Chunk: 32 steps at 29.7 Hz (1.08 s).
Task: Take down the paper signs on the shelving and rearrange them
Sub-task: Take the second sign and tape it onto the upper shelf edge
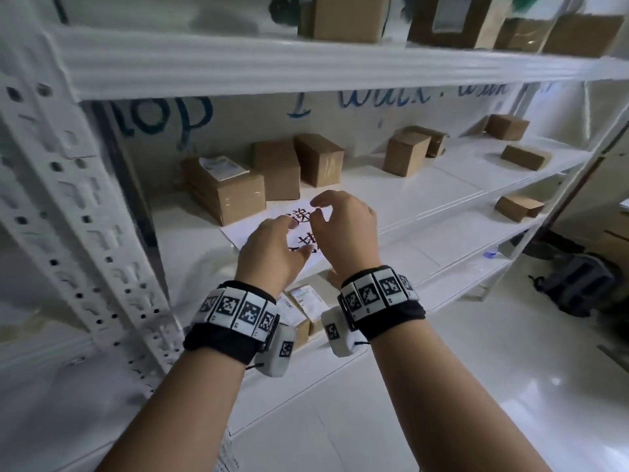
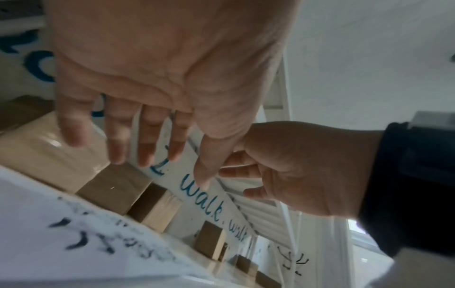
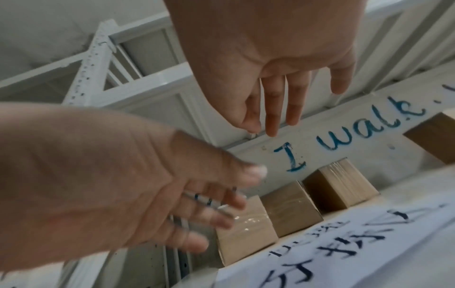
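**Both hands over the sign, nothing gripped**

The paper sign [image 1: 269, 229] lies flat on the middle shelf [image 1: 425, 199], its near edge at the shelf's front lip, dark handwritten characters facing up. The left hand [image 1: 272, 247] hangs over it with fingers spread and relaxed, holding nothing. The right hand [image 1: 343, 226] sits at about 2 o'clock from the left one, fingers loosely curved, thumb and forefinger apart, also empty. Whether any fingertip touches the sheet cannot be told from the wrist views.

Here's the risk: the sheet is thin and lies flush on a smooth shelf, so a pinch from above may only slide it. Pushed toward 12 o'clock, it runs into the cardboard boxes [image 1: 275, 168] just behind it and could buckle or crease. Dragged toward 6 o'clock, it could slip off the lip and flutter to the lower shelf [image 1: 452, 284], where labelled parcels [image 1: 299, 308] sit. A one-sided lift might fold or tear it.
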{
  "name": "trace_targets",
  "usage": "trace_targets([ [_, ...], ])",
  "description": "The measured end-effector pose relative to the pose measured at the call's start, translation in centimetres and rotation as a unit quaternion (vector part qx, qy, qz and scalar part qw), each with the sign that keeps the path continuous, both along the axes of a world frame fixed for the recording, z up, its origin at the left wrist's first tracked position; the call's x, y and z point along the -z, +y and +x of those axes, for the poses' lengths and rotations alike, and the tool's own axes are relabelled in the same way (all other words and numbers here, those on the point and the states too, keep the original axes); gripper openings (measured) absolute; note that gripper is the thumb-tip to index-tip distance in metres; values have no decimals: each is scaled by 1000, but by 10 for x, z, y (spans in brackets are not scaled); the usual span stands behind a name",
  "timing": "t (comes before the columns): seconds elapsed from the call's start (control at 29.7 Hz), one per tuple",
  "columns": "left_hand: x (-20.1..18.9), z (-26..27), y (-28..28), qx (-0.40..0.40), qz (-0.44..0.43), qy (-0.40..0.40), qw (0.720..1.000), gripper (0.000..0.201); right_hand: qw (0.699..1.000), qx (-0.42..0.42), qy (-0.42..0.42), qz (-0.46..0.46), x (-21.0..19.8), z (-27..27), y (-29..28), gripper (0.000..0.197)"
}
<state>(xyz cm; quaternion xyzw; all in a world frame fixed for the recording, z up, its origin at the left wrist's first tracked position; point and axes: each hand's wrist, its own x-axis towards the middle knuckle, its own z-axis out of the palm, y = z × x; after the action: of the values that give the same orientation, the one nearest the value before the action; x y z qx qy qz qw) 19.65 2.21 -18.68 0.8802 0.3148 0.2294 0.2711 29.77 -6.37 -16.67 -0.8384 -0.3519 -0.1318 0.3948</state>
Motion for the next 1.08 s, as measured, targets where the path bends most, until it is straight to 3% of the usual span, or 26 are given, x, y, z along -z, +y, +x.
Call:
trace_targets([
  [0.17,35,28,14,-41,-5,246,968,118,994,-29,64,-86,33,60,11,36],
  [0.24,44,30,13,-41,31,298,953,121,986,-36,99,-127,46,75,13,43],
  [0.3,47,29,11,-67,65,254,963,96,982,-30,128,-138,55,85,12,45],
  [0.37,47,25,16,-86,82,162,980,59,982,-17,149,-115,60,92,9,45],
  [0.47,43,21,26,-89,35,89,991,19,982,9,175,-74,64,101,4,42],
  [0.71,42,21,45,-162,19,-56,985,27,955,90,267,88,61,109,9,40],
  [0.94,32,18,38,-141,30,-129,981,46,872,38,440,211,54,119,-1,52],
  [1.01,30,16,36,-139,41,-136,980,46,869,20,446,213,54,123,-4,59],
  [1.08,29,15,35,-139,51,-142,979,46,887,19,419,193,55,128,-9,64],
])
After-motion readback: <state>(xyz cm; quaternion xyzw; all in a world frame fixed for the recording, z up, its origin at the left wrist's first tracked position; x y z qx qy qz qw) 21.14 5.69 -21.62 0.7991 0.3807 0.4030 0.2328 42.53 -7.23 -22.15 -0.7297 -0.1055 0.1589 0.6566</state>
